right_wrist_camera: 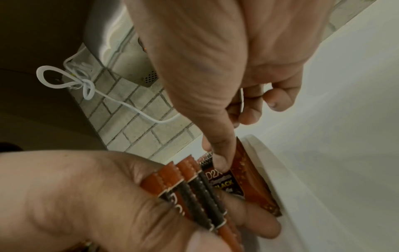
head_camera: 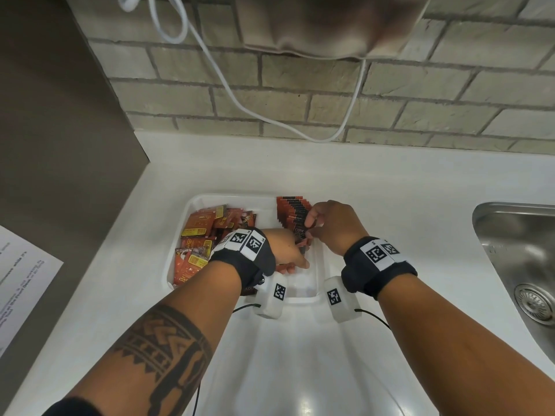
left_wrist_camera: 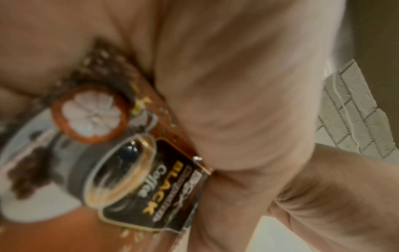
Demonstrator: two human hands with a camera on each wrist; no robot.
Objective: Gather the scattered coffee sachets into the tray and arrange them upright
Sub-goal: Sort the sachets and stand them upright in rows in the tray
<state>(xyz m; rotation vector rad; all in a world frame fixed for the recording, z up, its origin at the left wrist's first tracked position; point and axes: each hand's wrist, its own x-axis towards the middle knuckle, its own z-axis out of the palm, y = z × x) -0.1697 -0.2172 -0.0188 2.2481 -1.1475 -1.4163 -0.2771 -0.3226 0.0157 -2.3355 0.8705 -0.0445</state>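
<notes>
A white plastic tray (head_camera: pixel 192 202) sits at the center of the head view on a white countertop (head_camera: pixel 390 187). In the tray's right half, toward the upper middle of the frame, a row of brown and black coffee sachets (head_camera: pixel 295 210) stands upright on edge, packed one behind another. In the tray's left half, a loose pile of red and orange sachets (head_camera: pixel 204 232) lies flat and overlapping.

The left hand (head_camera: pixel 288 250) reaches into the tray just below the upright row, its fingers curled around a small bundle of sachets (right_wrist_camera: pixel 194 191). The right hand (head_camera: pixel 336 226) touches the near end of the row, thumb and fingers pinching the top edge of a single sachet (right_wrist_camera: pixel 222 180) printed "D2X" and "BLACK".

The right wrist view shows what the head view hides: the bundle's sealed edges fanned between the left fingers, and the right thumb (right_wrist_camera: pixel 220 153) pressing the single sachet close to the tray's right wall. The left wrist view, blurred, shows the face of one sachet (left_wrist_camera: pixel 129 170) against the left palm, with a coffee cup picture and the words "BLACK Coffee".

A steel sink (head_camera: pixel 522 256) lies at the right edge of the head view, a printed sheet of paper (head_camera: pixel 21 277) at the left edge, and a white cable (head_camera: pixel 270 115) hangs down the brick wall at the top.
</notes>
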